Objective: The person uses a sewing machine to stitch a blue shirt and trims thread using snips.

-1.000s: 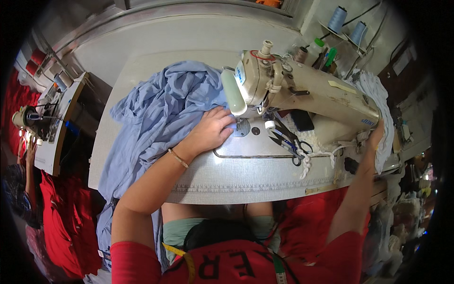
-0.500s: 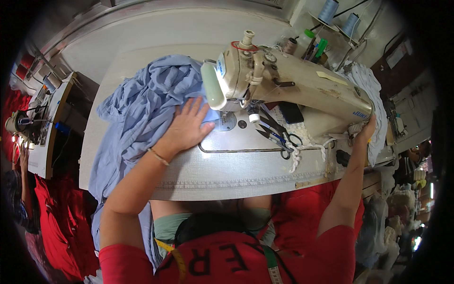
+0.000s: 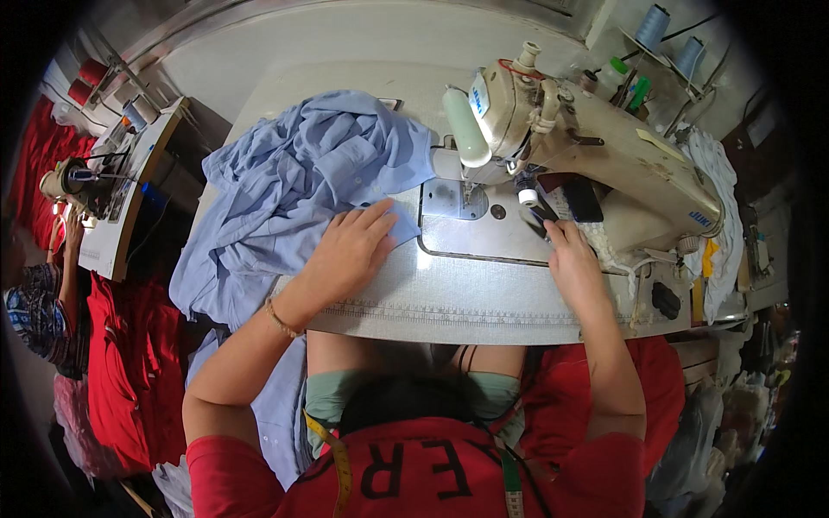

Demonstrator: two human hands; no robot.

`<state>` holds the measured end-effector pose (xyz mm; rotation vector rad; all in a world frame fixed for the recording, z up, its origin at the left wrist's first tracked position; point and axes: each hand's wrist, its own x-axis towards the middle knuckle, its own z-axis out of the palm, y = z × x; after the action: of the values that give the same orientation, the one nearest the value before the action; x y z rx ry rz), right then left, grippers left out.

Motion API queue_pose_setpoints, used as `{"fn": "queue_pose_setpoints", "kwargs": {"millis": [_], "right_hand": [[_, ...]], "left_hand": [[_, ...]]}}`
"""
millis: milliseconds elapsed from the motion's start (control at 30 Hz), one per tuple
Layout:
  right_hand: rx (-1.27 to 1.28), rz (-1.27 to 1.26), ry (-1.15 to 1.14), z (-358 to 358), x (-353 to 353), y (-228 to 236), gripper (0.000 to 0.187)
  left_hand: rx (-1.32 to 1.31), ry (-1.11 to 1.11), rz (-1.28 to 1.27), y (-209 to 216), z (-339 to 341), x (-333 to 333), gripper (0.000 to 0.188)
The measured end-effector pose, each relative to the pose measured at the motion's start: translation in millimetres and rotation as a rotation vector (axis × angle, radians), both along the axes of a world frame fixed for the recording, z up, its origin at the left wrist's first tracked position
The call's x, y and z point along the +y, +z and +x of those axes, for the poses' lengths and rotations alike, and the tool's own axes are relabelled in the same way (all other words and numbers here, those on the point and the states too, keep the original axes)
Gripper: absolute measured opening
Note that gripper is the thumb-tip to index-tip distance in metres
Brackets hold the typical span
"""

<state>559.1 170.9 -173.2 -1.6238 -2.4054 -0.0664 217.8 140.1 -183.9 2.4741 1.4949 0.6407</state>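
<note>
A light blue button shirt [image 3: 315, 164] lies bunched on the left of the sewing table, its edge close to the needle plate [image 3: 453, 200]. My left hand [image 3: 352, 252] rests on the shirt's near edge with fingers stretched out. To the right, my right hand [image 3: 577, 263] has its fingers closed over the scissors [image 3: 541, 217]; their dark blades point toward the needle area, and the handles are hidden under the hand. The pale sewing machine [image 3: 596, 129] stands over the plate, and a light green cylindrical part [image 3: 466, 125] hangs at its head.
A dark phone-like object [image 3: 581, 200] lies under the machine arm. Blue thread cones [image 3: 653, 26] stand at the back right. White cloth [image 3: 712, 207] hangs beyond the machine. At far left, another person's hands [image 3: 71, 233] are at a second sewing machine [image 3: 65, 183], near red cloth [image 3: 134, 371].
My right hand has come from the machine's right end to the scissors. The shirt's edge has shifted left, away from the needle, with my left hand. The view has turned slightly.
</note>
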Motion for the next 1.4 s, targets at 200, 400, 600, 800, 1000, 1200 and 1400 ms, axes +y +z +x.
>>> {"fn": "queue_pose_setpoints", "kwargs": {"millis": [200, 400, 600, 800, 1000, 1200, 1400], "right_hand": [[0.114, -0.095, 0.121, -8.7, 11.3, -1.5, 0.025], [0.571, -0.600, 0.193, -53.4, 1.0, 14.0, 0.021], [0.597, -0.759, 0.222, -82.7, 18.4, 8.4, 0.035], [0.222, -0.360, 0.247, -99.4, 14.0, 4.9, 0.029], [0.035, -0.051, 0.300, -108.3, 7.4, -4.0, 0.019], [0.056, 0.115, 0.302, -114.0, 7.5, -10.6, 0.017], [0.083, 0.159, 0.317, -116.7, 8.8, -16.5, 0.017]], "left_hand": [[-0.110, -0.171, -0.011, 3.2, -0.9, 31.4, 0.040], [-0.182, -0.180, -0.163, 0.2, -1.4, 37.6, 0.038], [-0.201, -0.151, -0.063, -6.3, 9.1, 42.2, 0.024], [-0.255, -0.175, -0.086, -16.7, 15.8, 44.2, 0.021], [-0.286, -0.163, -0.087, -17.6, 16.9, 41.5, 0.019], [-0.273, -0.134, -0.113, -14.8, 14.8, 39.2, 0.016], [-0.302, -0.154, -0.149, -12.7, 12.5, 41.5, 0.014]]}}
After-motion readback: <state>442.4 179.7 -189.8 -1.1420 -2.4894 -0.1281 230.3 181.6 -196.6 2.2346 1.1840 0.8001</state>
